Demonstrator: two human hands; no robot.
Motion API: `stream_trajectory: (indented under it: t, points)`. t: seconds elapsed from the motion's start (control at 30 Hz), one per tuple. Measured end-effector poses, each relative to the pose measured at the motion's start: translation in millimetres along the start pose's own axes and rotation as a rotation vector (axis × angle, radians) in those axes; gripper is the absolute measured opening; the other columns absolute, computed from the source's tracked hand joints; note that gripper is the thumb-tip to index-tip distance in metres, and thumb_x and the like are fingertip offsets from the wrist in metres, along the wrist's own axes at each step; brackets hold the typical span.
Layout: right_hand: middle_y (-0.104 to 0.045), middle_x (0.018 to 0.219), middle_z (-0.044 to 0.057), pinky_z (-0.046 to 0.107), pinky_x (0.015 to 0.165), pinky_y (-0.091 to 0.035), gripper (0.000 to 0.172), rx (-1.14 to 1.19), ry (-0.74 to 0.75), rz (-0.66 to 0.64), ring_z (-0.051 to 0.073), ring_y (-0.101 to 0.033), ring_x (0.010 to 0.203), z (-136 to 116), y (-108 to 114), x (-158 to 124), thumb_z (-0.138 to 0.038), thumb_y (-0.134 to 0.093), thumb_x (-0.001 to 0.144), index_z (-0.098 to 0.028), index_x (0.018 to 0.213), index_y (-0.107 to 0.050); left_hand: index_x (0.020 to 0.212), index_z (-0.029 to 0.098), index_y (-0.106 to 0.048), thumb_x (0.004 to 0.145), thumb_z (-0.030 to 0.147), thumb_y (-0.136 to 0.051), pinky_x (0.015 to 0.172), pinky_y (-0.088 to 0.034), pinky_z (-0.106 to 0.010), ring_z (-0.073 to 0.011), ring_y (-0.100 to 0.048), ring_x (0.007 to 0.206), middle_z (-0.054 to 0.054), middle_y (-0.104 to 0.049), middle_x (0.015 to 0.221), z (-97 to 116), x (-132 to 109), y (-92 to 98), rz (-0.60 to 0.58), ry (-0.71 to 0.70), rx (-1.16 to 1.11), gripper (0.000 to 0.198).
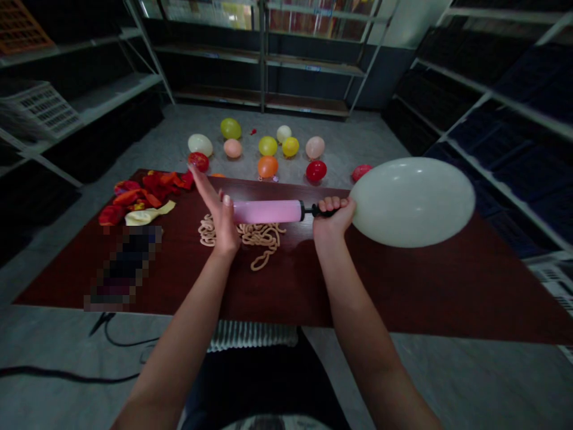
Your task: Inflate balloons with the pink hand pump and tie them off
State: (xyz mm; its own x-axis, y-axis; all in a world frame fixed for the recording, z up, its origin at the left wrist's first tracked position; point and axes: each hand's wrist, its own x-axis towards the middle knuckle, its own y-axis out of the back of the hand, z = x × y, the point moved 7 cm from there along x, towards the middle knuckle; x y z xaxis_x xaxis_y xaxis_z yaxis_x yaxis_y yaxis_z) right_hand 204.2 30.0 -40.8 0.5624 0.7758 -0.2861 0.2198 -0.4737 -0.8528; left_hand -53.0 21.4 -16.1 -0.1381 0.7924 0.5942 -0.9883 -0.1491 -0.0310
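A pink hand balloon pump (268, 211) with a black end and rod lies level above the table. My left hand (219, 218) is open at its left end, fingers stretched up and away, the base of the palm and thumb against the pump. My right hand (333, 216) is closed round the black handle at the right end. A large inflated white balloon (412, 203) sticks out to the right from my right hand; its neck is hidden by the fingers. Below the pump lies a tangled heap of beige balloon strips or cord (262, 239).
On the dark red table (430, 286) lie red and orange uninflated balloons (154, 188), a pale yellow one (150, 213) and a pixelated flat object (128, 266). Several inflated balloons (267, 146) rest on the floor beyond. Shelves (308, 104) surround the space; a black cable (67, 374) crosses the floor.
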Motion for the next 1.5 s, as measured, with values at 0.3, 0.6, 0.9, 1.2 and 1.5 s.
stream_trajectory:
  t: [0.3,0.6,0.9,1.2,1.5]
  points:
    - [-0.026,0.047,-0.011,0.019,0.039,-0.024,0.028,-0.096,-0.012,0.043,0.005,-0.027,0.037,13.8,-0.4,-11.2,-0.019,-0.037,0.088,-0.022,0.065,-0.022,0.149,0.036,-0.048,0.090,0.058,-0.065,0.108,-0.048,-0.049,-0.0333,-0.051,0.139,-0.010,-0.052,0.152,-12.7,0.8,-12.5,-0.108,0.126,-0.098,0.065]
    - [-0.027,0.049,-0.012,0.018,0.039,-0.026,0.032,-0.167,0.020,-0.015,0.004,-0.028,0.037,3.3,-4.1,-2.5,-0.025,-0.040,0.091,-0.023,0.065,-0.021,0.080,0.018,-0.082,0.090,0.042,-0.064,0.069,-0.055,-0.031,-0.0232,-0.073,0.075,-0.008,-0.078,0.082,-27.2,7.6,15.8,-0.067,0.315,0.041,0.032]
    - [-0.020,0.047,-0.011,0.016,0.034,-0.019,0.039,0.014,0.039,0.066,0.004,-0.022,0.034,-50.2,5.7,25.5,-0.022,-0.030,0.099,-0.021,0.061,-0.022,0.075,0.018,-0.081,0.087,0.043,-0.066,0.059,-0.052,-0.028,-0.0207,-0.071,0.068,-0.006,-0.077,0.077,-16.9,9.3,51.6,0.062,0.289,0.073,0.031]
    - [-0.018,0.051,-0.011,0.017,0.033,-0.020,0.038,-0.037,0.106,0.008,0.004,-0.020,0.036,-45.9,9.4,31.1,-0.023,-0.035,0.097,-0.023,0.062,-0.021,0.072,0.019,-0.078,0.092,0.038,-0.060,0.066,-0.054,-0.030,-0.0187,-0.069,0.067,-0.004,-0.074,0.072,-12.0,1.2,37.4,0.142,0.227,0.037,0.033]
    - [-0.022,0.049,-0.012,0.018,0.034,-0.020,0.034,-0.035,-0.052,0.073,0.004,-0.024,0.035,17.3,1.7,-11.7,-0.021,-0.036,0.096,-0.023,0.065,-0.023,0.076,0.020,-0.079,0.097,0.036,-0.052,0.073,-0.050,-0.032,-0.0189,-0.068,0.074,-0.004,-0.075,0.078,-8.7,-13.3,5.5,0.051,0.189,0.142,0.037]
